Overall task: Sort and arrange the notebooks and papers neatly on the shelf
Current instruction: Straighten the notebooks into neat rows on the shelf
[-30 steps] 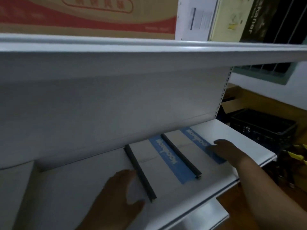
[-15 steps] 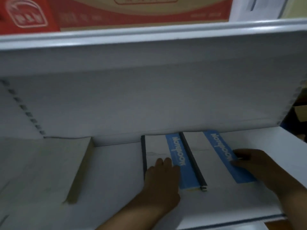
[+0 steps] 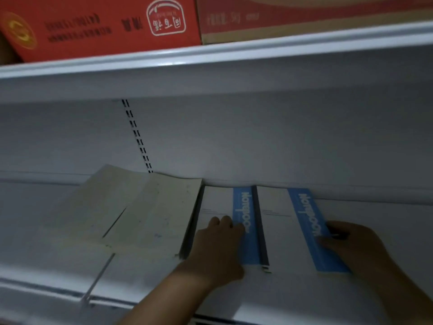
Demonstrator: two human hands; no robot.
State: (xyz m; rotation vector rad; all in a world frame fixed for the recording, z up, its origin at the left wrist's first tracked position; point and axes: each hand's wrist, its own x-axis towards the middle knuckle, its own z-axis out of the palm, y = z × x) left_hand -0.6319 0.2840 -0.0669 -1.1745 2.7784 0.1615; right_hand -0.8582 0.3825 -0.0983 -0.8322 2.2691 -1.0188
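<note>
Two white notebooks with blue "Notebook" bands and dark spines lie flat side by side on the white shelf [image 3: 293, 299]. My left hand [image 3: 218, 249] rests flat on the left notebook [image 3: 218, 205], fingers straight. My right hand [image 3: 351, 245] lies on the right notebook [image 3: 278, 226] at its blue band's outer edge, thumb on top; its fingers run past that edge, and whether they curl under is hidden. A stack of pale papers [image 3: 140, 207] lies just left of the notebooks, its back edge curling up against the rear wall.
An upper shelf [image 3: 210, 55] hangs close overhead and carries a red box [image 3: 105, 26] and a cardboard carton [image 3: 304, 19]. A slotted upright [image 3: 138, 137] runs down the back wall. Bare shelf lies at the far left and far right.
The view has swung left, bringing the paper stack into sight. My left hand went from beside the left notebook onto its cover. The right hand stays at the right notebook's blue band.
</note>
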